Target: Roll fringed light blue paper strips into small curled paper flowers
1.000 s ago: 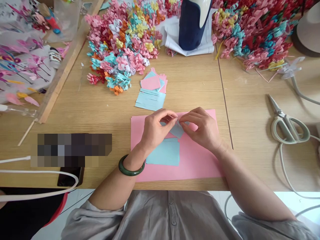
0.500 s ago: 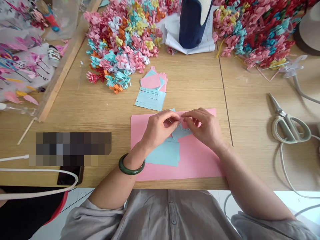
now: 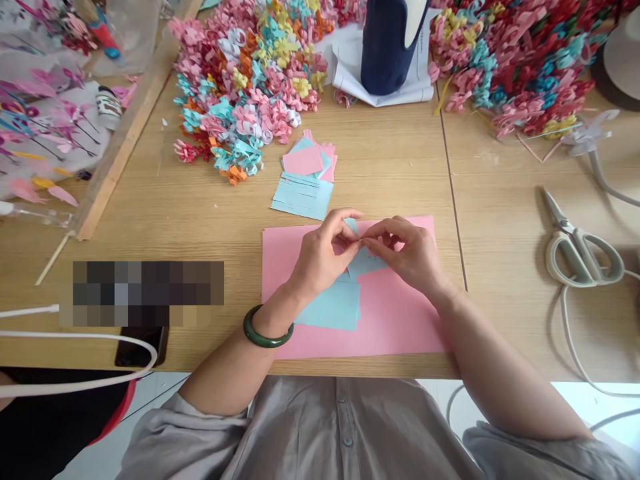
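Above a large pink paper sheet (image 3: 400, 320), my left hand (image 3: 327, 253) and my right hand (image 3: 407, 257) meet at the fingertips. Both are closed in a pinch, the left index finger lifted a little. Whatever is between the fingertips is too small and covered to make out. Light blue paper pieces (image 3: 330, 305) lie on the pink sheet below my left hand. Another blue piece (image 3: 367, 265) with small cuts shows under my fingers, partly hidden. A green bangle (image 3: 269, 340) is on my left wrist.
Beyond the sheet lie slit blue paper (image 3: 303, 198) and small pink cards (image 3: 303, 161). Heaps of curled paper flowers (image 3: 270, 80) fill the back. A dark blue bottle (image 3: 387, 50) stands there. Scissors (image 3: 575, 247) lie right; a wooden strip (image 3: 130, 133) and phone (image 3: 141, 347) left.
My left index finger has lifted away from the thumb. My right fingertips have closed together against the left ones, and the pink bit beneath them shows less. The whole view has shifted slightly.
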Demonstrator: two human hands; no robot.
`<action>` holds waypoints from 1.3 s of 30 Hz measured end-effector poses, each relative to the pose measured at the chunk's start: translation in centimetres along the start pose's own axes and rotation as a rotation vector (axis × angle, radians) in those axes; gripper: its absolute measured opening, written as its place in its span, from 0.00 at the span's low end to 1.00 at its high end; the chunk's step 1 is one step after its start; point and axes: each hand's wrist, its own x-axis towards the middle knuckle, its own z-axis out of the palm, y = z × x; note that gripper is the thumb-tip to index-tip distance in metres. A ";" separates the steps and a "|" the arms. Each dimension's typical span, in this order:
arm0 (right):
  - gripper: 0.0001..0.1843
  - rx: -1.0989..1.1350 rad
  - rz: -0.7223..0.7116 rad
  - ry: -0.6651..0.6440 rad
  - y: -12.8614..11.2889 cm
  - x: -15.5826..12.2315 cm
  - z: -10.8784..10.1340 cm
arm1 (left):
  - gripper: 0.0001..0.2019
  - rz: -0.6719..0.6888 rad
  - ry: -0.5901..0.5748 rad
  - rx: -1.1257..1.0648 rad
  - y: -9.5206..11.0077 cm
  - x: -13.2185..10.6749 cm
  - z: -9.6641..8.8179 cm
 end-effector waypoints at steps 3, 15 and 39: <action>0.04 -0.111 -0.113 0.015 -0.1 0.0 0.0 | 0.25 0.001 -0.011 0.000 0.0 0.0 0.0; 0.05 0.139 0.038 0.078 -0.2 0.4 -0.1 | 0.15 -0.290 -0.055 -0.216 0.4 0.2 -0.8; 0.10 -0.056 0.004 0.030 -0.7 0.2 0.0 | 0.05 -0.275 -0.027 -0.298 0.1 0.5 -0.7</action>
